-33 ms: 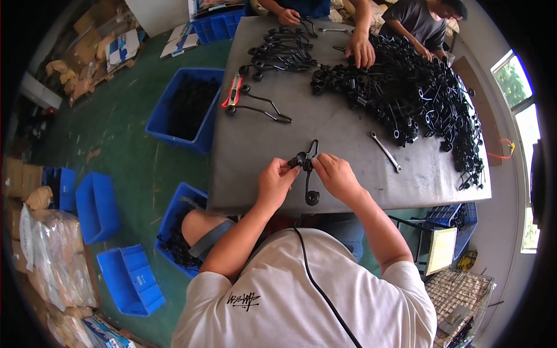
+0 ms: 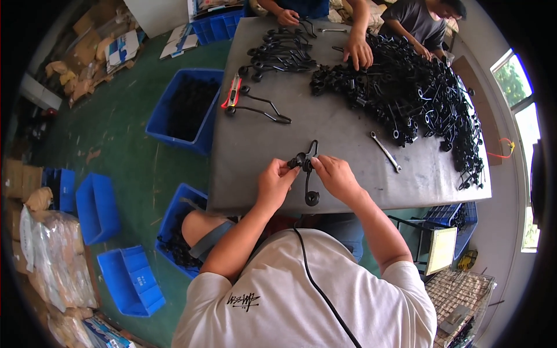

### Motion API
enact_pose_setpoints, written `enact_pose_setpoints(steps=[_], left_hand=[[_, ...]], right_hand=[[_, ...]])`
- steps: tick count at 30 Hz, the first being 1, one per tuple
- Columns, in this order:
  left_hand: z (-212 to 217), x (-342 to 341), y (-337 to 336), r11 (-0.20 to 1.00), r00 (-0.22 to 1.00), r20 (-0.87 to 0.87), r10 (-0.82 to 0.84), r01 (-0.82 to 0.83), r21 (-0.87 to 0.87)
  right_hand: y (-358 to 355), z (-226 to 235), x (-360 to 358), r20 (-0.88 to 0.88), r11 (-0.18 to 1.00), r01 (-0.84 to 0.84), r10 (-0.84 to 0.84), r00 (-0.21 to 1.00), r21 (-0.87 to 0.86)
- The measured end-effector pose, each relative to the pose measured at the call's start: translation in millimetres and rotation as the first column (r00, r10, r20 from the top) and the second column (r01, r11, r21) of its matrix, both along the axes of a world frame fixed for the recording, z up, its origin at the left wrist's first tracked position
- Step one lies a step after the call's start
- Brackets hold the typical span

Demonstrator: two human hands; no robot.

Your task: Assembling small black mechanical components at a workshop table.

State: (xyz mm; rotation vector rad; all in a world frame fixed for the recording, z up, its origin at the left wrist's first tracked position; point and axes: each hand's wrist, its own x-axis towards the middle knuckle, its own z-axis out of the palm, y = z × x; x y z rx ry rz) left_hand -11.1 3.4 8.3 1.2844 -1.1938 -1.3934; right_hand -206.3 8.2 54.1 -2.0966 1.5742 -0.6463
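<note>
Over the near edge of the table, a bent black rod part with round ends (image 2: 312, 182) is between my two hands. My left hand (image 2: 274, 182) pinches a dark round piece at its left side. On the other side, my right hand (image 2: 336, 177) has thumb and fingers closed on the part near its middle. One round end hangs down below the hands, and a bent loop of rod points away from me. Farther left lie two similar bent rods (image 2: 261, 110) beside a red utility knife (image 2: 232, 91). A combination wrench (image 2: 386, 152) rests to the right of my hands.
A large heap of black rod parts (image 2: 406, 93) covers the table's far right. A row of rods (image 2: 284, 52) lies at far left. Across the table, a co-worker's hand (image 2: 360, 52) touches the heap; another person sits beyond. Blue bins (image 2: 180, 140) stand on the floor at left.
The co-worker's hand at the heap has shifted slightly. My right fingers have moved a little on the part; my left hand stays in place.
</note>
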Motion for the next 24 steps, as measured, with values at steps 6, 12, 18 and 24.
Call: enact_pose_setpoints(steps=[6, 12, 18, 24], left_hand=[[0, 1, -1, 0.999, 1.000, 0.011, -0.029, 0.028, 0.020], [2, 1, -2, 1.000, 0.999, -0.033, -0.018, 0.019, 0.022], [-1, 1, -1, 1.000, 1.000, 0.009, 0.000, 0.000, 0.010], [1, 2, -1, 1.000, 1.000, 0.019, -0.001, 0.001, 0.002]], right_hand=[[6, 11, 13, 0.183, 0.984, 0.083, -0.053, 0.982, -0.160], [7, 2, 1, 0.285, 0.988, 0.143, -0.155, 0.946, 0.063], [1, 10, -6, 0.205, 0.916, 0.037, -0.129, 0.970, 0.400], [-3, 7, -8, 0.245, 0.922, -0.020, -0.081, 0.966, 0.386]])
